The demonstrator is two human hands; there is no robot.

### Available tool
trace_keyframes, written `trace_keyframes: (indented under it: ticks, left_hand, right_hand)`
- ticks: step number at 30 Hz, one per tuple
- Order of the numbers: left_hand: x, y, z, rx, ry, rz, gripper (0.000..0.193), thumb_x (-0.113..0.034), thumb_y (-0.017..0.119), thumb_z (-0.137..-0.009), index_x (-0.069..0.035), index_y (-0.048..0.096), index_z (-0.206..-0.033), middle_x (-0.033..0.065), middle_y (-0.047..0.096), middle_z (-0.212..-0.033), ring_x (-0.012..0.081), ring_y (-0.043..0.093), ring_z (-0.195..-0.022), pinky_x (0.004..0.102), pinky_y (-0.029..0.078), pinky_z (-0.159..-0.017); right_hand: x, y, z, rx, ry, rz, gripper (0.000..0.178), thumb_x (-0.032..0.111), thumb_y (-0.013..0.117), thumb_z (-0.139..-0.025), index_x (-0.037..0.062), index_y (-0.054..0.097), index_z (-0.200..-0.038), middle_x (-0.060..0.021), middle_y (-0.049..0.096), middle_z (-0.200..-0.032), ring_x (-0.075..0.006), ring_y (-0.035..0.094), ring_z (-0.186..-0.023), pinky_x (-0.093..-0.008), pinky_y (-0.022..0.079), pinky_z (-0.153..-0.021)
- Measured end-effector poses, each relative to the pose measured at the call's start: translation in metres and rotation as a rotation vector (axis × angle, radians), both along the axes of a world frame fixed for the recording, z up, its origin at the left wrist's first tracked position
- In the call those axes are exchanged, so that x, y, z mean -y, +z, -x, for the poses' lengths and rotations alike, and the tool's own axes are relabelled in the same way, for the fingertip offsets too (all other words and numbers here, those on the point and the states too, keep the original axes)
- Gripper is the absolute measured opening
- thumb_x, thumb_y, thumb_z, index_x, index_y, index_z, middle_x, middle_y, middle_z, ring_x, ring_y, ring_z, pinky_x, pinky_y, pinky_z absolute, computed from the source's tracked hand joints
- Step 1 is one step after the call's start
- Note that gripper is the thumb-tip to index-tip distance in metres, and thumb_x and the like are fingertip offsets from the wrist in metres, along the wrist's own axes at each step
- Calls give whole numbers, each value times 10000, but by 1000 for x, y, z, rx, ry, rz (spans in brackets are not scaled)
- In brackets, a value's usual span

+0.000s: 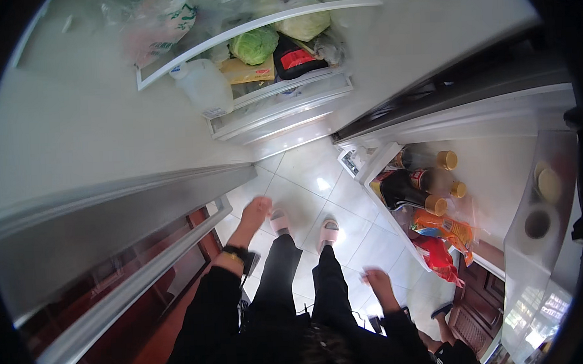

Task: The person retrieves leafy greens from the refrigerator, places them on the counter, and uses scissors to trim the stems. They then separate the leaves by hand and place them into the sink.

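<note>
I stand before an open refrigerator. My left hand point(255, 213) hangs in the air above the tiled floor, near the lower edge of the left door point(120, 202). Its fingers are smeared, and nothing shows in it. Apart from everything, my right hand point(378, 285) is raised on the other side of my legs, empty, with its fingers loosely bent and apart. In front, a lower compartment holds a green cabbage point(254, 46), a brown packet point(247, 71), a dark package with a red label point(298, 57) and a whitish plastic jug point(203, 87).
The right door's rack point(382, 162) holds dark bottles with yellow caps point(402, 189), an orange packet point(446, 227) and a red packet point(436, 257). A clear shelf point(258, 24) with bagged food juts out above the cabbage. Another person's leg point(446, 328) shows at lower right.
</note>
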State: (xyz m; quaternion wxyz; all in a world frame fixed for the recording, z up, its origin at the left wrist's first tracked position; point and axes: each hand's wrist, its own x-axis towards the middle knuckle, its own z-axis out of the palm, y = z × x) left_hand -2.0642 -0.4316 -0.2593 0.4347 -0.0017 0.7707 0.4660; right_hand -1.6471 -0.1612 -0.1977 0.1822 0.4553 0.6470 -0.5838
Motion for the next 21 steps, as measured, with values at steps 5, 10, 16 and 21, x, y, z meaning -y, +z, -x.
trace_keyframes:
  ticks: [5, 10, 16, 21]
  left_hand:
    - [49, 47, -32, -70, -153, 41, 237, -140, 631, -939, -42, 622, -1154, 67, 648, -894, 149, 663, -727, 287, 542, -670]
    - [66, 62, -8, -70, -39, 111, 249, -133, 641, -925, -45, 632, -1158, 88, 663, -942, 162, 670, -739, 289, 557, -680]
    - [64, 56, 0, -80, 76, 88, 263, -126, 646, -921, -26, 636, -1164, 98, 658, -965, 158, 659, -777, 283, 578, -680]
    - [50, 65, -5, -139, 68, 63, 276, -127, 653, -915, -36, 633, -1175, 102, 643, -1006, 156, 659, -780, 286, 582, -685]
  right_hand:
    - [20, -57, 293, -372, -166, 335, 399, 296, 573, -983, -16, 593, -1231, -105, 676, -1062, -172, 668, -915, -300, 538, -814]
    - [17, -74, 476, -514, -507, 554, 480, 262, 655, -937, 2, 494, -1307, -95, 598, -1156, -206, 613, -1058, -336, 538, -833]
    - [-5, -99, 537, -634, -671, 891, 242, 229, 662, -945, 84, 558, -1109, -57, 600, -1081, -236, 592, -1089, -434, 487, -973]
    - [7, -109, 522, -607, -697, 797, 137, 224, 641, -963, 116, 562, -934, -24, 620, -977, -202, 613, -980, -452, 485, -963]
